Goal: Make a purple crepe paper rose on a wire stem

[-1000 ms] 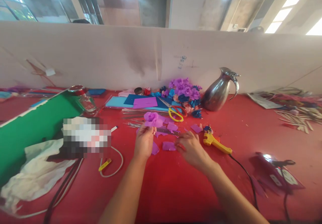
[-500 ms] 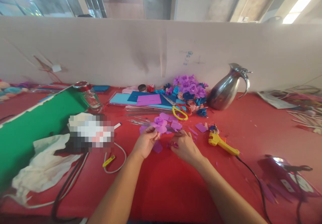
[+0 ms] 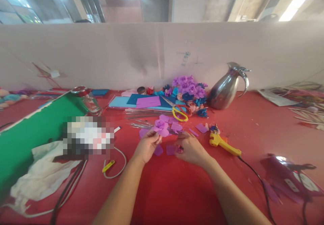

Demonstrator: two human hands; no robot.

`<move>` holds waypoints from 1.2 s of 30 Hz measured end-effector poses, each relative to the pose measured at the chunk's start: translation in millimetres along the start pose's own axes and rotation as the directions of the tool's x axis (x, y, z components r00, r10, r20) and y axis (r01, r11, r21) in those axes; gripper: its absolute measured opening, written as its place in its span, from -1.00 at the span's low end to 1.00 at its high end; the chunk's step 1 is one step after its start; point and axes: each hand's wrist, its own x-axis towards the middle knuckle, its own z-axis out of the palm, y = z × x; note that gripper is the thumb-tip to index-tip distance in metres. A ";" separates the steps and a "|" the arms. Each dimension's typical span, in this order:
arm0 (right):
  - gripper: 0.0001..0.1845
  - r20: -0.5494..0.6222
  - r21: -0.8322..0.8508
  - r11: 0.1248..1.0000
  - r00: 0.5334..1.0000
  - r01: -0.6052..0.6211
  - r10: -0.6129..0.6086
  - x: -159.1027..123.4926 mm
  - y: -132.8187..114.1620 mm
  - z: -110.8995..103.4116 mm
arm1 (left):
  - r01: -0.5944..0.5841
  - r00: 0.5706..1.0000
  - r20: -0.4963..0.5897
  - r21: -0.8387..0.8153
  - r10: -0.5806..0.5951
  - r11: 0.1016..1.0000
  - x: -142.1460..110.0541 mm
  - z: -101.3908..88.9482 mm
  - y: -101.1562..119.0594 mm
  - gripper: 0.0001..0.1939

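A purple paper flower (image 3: 161, 128) with a rolled centre and open petals is pinched between the thumb and fingers of my left hand (image 3: 148, 144). Just right of it, my right hand (image 3: 190, 148) is closed with curled fingers around a slim dark tool (image 3: 174, 131) that points at the flower; most of it is hidden. Cut purple petals lie around both hands, among them a square petal (image 3: 170, 150) beside my right fingers and a rounded petal (image 3: 158, 150) below the flower. Thin wires (image 3: 139, 123) lie behind my left hand.
A yellow glue gun (image 3: 224, 145) lies to the right, near a power strip (image 3: 296, 177). Yellow-and-red-handled scissors (image 3: 180, 114) rest by coloured paper sheets (image 3: 148, 101). Finished flowers (image 3: 188, 86) and a steel jug (image 3: 225, 87) stand behind. A glass jar (image 3: 89, 103) and white cloth (image 3: 43, 174) are left.
My right hand has turned slightly, and the square petal beside its fingers now shows more. The left hand still holds the purple flower in nearly the same place. The view has shifted slightly.
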 end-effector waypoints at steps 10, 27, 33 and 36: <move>-0.90 -0.067 0.210 0.965 0.983 -0.155 0.173 5.5 0.3 2.6 | 0.034 0.999 0.011 -0.017 -0.033 0.999 -0.6 1.1 -2.4 -0.88; -0.92 -0.287 0.349 0.924 0.921 -0.154 0.262 9.1 -2.4 9.3 | 0.010 0.993 -0.120 0.226 0.018 0.974 -3.2 5.0 -4.0 -0.82; -0.91 -0.401 0.312 0.947 0.892 -0.081 0.208 7.0 -12.8 13.3 | -0.034 0.989 -0.119 0.422 0.092 0.906 -4.2 9.5 -11.6 -0.78; -0.90 -0.392 0.323 0.944 0.900 -0.060 0.192 6.2 -16.3 15.2 | -0.033 0.987 -0.128 0.427 0.097 0.904 -4.5 11.5 -13.2 -0.81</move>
